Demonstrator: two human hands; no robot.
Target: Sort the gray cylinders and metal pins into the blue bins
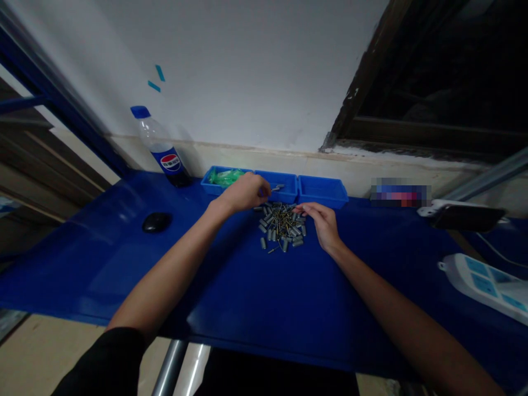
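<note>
A pile of short grey cylinders and thin brass-coloured screw-like pins (284, 219) lies on the blue table. My left hand (243, 192) is above the pile's left side, in front of the blue bins, its fingers curled in a pinch. What it holds, if anything, is too small to tell. At the pile's right edge my right hand (324, 224) has thumb and fingertips pressed together, and the thing between them cannot be made out. Just behind the pile, the middle blue bin (292, 193) contains a few small metal pieces.
Beside the middle bin are a left bin (209, 189) with green plastic and a right bin (324, 192). A cola bottle (165, 154) and a black mouse (155, 222) stand left. At right are a phone on a holder (468, 218) and a white power strip (487, 283).
</note>
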